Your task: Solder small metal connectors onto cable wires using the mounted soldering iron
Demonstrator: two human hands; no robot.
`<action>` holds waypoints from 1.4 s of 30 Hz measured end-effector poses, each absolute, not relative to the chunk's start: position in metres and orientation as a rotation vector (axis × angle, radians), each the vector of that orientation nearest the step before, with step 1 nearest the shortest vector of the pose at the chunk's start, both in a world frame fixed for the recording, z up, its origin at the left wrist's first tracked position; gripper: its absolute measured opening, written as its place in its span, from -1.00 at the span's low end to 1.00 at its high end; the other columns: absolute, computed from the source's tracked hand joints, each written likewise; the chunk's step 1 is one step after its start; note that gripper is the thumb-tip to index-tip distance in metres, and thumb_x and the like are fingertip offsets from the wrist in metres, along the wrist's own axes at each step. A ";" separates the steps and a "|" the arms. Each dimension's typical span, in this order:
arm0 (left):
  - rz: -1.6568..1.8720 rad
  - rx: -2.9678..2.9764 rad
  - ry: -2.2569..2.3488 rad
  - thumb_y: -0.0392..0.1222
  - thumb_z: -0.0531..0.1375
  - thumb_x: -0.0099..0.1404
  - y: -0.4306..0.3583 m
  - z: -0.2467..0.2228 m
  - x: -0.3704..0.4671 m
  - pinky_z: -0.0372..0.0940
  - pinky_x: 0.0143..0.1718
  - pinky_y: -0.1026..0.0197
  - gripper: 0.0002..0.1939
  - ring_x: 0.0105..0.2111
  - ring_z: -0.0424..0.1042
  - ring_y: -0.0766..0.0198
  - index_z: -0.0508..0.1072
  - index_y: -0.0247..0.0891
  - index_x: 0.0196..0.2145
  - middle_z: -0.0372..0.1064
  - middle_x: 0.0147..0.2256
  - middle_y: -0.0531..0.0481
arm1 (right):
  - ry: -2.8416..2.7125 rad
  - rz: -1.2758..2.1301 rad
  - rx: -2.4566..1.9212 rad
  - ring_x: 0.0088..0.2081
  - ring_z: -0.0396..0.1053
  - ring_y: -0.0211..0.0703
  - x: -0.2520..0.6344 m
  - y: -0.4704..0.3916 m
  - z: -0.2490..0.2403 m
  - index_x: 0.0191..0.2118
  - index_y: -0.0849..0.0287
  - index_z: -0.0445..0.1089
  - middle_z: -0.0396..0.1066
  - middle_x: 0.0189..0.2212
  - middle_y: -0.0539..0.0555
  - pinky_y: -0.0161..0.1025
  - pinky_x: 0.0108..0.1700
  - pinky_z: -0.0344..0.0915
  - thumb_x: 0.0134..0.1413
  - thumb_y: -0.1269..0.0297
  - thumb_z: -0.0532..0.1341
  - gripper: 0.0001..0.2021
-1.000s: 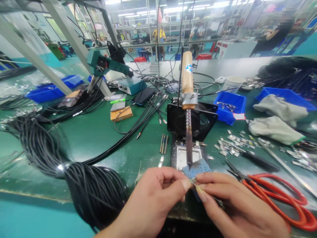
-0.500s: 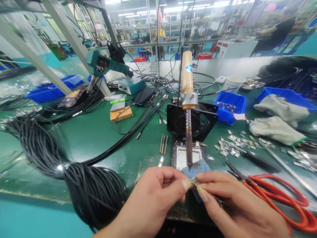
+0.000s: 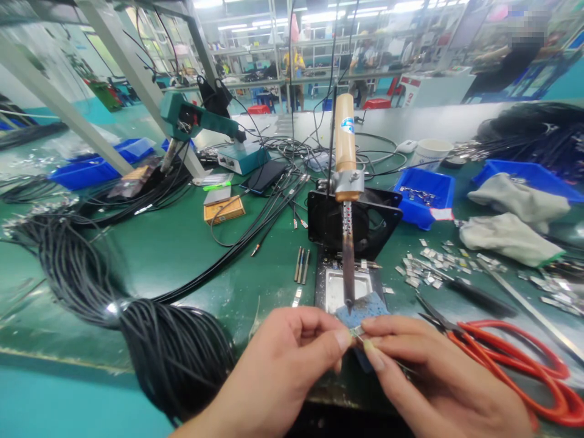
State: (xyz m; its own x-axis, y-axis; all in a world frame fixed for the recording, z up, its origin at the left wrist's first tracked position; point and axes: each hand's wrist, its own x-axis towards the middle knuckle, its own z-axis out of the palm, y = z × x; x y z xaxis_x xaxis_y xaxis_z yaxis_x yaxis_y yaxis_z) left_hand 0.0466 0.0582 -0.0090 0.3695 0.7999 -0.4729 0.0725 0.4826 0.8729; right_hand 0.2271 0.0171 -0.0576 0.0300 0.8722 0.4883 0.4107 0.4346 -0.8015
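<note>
Under the tip of a wooden-handled soldering iron (image 3: 345, 137), clamped upright with its tip down, my two hands meet. My left hand (image 3: 292, 362) pinches a small metal connector piece (image 3: 356, 331) between thumb and forefinger. From the other side my right hand (image 3: 424, 365) is closed on the same piece, its thumb and fingertips pressed together. Fingers cover most of the piece, so its details are hidden. Just beyond the fingertips lies a speckled blue sponge (image 3: 371, 304), partly over a metal tray (image 3: 335, 292).
Red-handled scissors (image 3: 515, 359) lie beside my right hand, with loose metal connectors (image 3: 424, 267) beyond. A black fan (image 3: 323, 219) stands behind the iron. At left is a thick black cable bundle (image 3: 173, 353). Blue bins (image 3: 424, 188) and grey gloves (image 3: 511, 240) sit at right.
Both hands stay in nearly the same place; my right fingertips have shifted very slightly on the small piece. Nothing else on the bench has visibly moved.
</note>
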 end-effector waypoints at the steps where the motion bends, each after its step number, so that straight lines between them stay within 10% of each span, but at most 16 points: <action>1: 0.577 0.976 1.113 -0.10 0.29 0.32 0.058 -0.009 0.046 -0.05 -0.49 0.26 -0.74 -0.53 -0.05 0.37 0.47 -0.30 -0.46 0.18 -0.55 0.17 | -1.578 0.524 -1.154 -0.25 0.64 -0.28 0.227 0.018 -0.057 -0.26 0.05 0.54 0.64 -0.24 -0.03 -0.51 -0.16 0.54 0.12 0.47 0.35 -0.86; 42: 0.546 0.921 1.101 -0.07 0.34 0.27 0.061 -0.013 0.046 0.08 -0.38 0.24 -0.75 -0.44 0.16 0.34 0.53 -0.34 -0.40 0.32 -0.47 0.08 | -1.551 0.532 -1.145 -0.28 0.65 -0.24 0.225 0.021 -0.056 -0.30 0.06 0.58 0.66 -0.28 -0.02 -0.48 -0.19 0.57 0.07 0.48 0.36 -0.86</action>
State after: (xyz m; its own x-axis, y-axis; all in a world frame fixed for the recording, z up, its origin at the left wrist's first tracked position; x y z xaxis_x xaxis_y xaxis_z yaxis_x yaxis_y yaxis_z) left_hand 0.0456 0.0614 -0.0125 0.3820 0.7703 -0.5106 0.0590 0.5310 0.8453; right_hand 0.2253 0.0211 -0.0557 0.0481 0.8709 0.4891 0.3868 0.4353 -0.8130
